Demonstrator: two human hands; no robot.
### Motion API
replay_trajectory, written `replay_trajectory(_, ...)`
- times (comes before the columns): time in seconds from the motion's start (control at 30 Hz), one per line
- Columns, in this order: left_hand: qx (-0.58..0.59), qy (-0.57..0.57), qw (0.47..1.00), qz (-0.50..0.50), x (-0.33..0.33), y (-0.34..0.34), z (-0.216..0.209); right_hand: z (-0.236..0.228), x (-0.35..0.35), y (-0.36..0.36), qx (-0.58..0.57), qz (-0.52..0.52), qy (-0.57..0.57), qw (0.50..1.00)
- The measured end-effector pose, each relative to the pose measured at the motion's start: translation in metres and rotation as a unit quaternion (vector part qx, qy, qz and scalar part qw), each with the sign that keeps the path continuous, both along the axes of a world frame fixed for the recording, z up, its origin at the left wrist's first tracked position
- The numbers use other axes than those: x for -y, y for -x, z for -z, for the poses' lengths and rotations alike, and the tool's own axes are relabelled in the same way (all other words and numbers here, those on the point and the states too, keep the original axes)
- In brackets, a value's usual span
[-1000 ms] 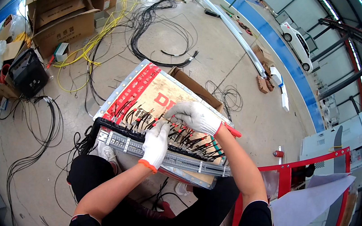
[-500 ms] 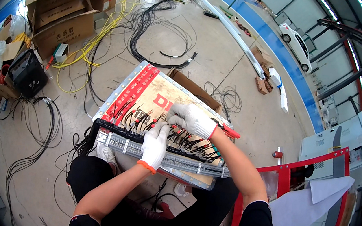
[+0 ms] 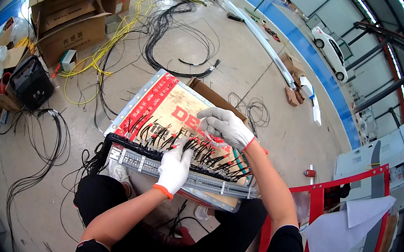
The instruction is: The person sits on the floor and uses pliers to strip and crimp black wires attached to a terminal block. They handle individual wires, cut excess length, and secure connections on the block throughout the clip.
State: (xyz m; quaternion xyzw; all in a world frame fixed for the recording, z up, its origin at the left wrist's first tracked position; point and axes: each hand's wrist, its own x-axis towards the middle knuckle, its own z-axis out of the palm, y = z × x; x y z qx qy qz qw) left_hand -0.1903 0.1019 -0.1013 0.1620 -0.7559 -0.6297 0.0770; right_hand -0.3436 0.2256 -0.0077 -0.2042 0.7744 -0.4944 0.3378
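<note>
My left hand (image 3: 175,165), in a white glove with an orange cuff, closes its fingers on black wires (image 3: 190,146) near the middle of a row. My right hand (image 3: 227,128), also gloved, is raised just above and to the right, with its fingers curled. Red parts of a hand tool (image 3: 217,140) show below its fingers; the rest of the tool is hidden. The wires, many with red ends, stand up from a black bundle along a grey terminal strip (image 3: 200,180). Strip and wires lie on a printed red and tan box (image 3: 166,91) before my knees.
Coiled black cables (image 3: 153,52) and yellow cables (image 3: 101,54) lie on the floor beyond the box. Cardboard boxes (image 3: 67,29) and a black case (image 3: 32,82) stand at the left. A red frame (image 3: 317,208) with a pale sheet (image 3: 339,238) is at my right.
My right hand has drawn away from my left and turned, rising slightly to the right. The red tool handles no longer stick out behind its wrist. My left hand has shifted slightly right and down.
</note>
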Motion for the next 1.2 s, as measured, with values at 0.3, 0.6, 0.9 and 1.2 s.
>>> replay_trajectory(0.3, 0.025, 0.18, 0.982, 0.056, -0.003, -0.018, 0.0, 0.001, 0.028, 0.0, -0.096, -0.072, -0.093, 0.988)
replay_trajectory(0.6, 0.034, 0.215, 0.974, 0.058, -0.003, -0.022, -0.006, 0.001, 0.038, 0.004, -0.176, -0.054, -0.098, 0.978)
replay_trajectory(0.9, -0.059, 0.309, 0.946, 0.071, -0.002, -0.047, -0.031, 0.014, 0.034, 0.002, -0.268, -0.128, -0.13, 0.946)
replay_trajectory(1.2, -0.02, 0.257, 0.965, 0.047, 0.0, -0.039, -0.016, 0.005, 0.037, -0.005, -0.281, -0.141, -0.113, 0.943)
